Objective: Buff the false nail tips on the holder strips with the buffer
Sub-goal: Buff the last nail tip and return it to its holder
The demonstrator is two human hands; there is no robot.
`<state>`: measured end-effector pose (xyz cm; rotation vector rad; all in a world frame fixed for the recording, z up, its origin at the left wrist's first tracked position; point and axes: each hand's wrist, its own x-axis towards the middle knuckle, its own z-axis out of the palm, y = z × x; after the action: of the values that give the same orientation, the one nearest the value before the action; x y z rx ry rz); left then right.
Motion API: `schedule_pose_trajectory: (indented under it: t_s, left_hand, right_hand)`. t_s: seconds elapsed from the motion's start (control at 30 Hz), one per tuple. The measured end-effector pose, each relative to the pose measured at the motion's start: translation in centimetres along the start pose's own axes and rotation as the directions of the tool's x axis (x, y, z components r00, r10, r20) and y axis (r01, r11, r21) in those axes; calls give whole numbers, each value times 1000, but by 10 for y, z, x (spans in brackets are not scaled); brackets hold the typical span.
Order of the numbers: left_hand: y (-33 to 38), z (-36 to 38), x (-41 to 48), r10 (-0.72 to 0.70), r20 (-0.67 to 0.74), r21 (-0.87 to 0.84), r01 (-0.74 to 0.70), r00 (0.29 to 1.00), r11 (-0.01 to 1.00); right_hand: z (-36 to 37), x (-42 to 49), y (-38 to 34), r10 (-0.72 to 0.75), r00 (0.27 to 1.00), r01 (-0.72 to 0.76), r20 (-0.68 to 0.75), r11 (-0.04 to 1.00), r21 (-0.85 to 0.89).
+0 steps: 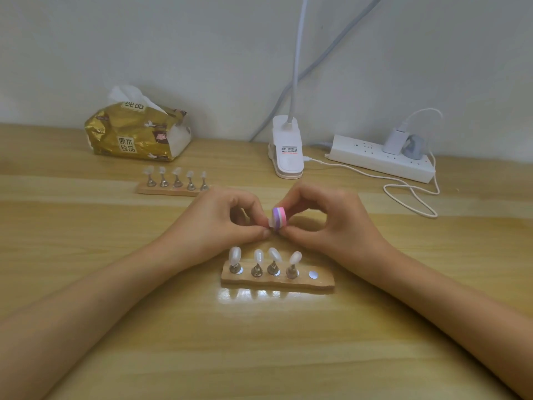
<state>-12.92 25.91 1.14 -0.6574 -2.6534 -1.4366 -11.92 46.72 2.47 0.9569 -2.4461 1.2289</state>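
Head view: the buffer (279,216) is pinched by the fingers of the right hand (331,223) against a nail tip (271,224) pinched by the left hand (227,223), just beyond the near holder strip (323,282). Under excess pressure, the tip could be levered loose and dropped.

My left hand (225,223) and right hand (328,223) are bare; behind each wrist a bare forearm (109,295) runs back to the frame edge. My thumbnail (266,233) is short and plain.

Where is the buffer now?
Head view, centre: the right hand pinches the buffer against a nail tip the left hand holds, behind the near holder strip.
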Motion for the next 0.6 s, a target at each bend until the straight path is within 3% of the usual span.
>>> schedule_pose_trajectory:
  t_s: [0.3, 0.43, 0.6]
  left_hand:
    - [0, 0, 0, 10, 1, 10, -10, 1000, 1000]
    - [2, 0, 0, 14, 7, 13, -14, 1000, 1000]
    - [2, 0, 0, 8, 3, 3, -8, 1000, 1000]
  right_hand:
    - [0, 0, 2, 27, 999, -26, 38, 999, -21]
    - [-3, -1, 0, -26, 999, 26, -29, 1000, 7]
    - [-2, -1, 2, 35, 999, -35, 33, 999, -15]
